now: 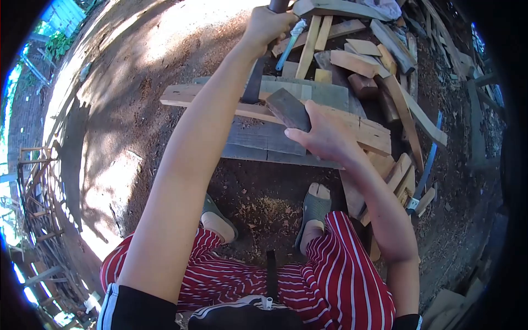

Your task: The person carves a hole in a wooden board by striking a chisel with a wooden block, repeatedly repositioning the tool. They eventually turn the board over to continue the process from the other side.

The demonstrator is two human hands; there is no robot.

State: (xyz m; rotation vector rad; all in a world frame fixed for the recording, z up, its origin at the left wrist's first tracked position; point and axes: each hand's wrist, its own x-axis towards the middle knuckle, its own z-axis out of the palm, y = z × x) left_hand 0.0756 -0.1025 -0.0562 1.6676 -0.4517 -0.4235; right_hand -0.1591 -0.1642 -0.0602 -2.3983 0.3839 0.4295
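Observation:
My left hand (269, 27) is closed around the dark shaft of a long tool (254, 82). Its flat, dark lower part comes down onto the plank (367, 133) on the work surface; I cannot make out its exact kind. In my right hand (329, 132) is a dark, flat block (288, 108), apparently wood, gripped between thumb and fingers. The block tilts over the plank, just right of the tool's lower end. Beneath lies a low grey board bench (250, 140), which the light-coloured plank crosses.
Wood offcuts (355, 63) are piled beyond and right of the bench. A blue-handled tool (290, 45) lies at the far side, and a handsaw (428, 170) leans among scraps at right. Wood chips (269, 212) litter the dirt between my feet.

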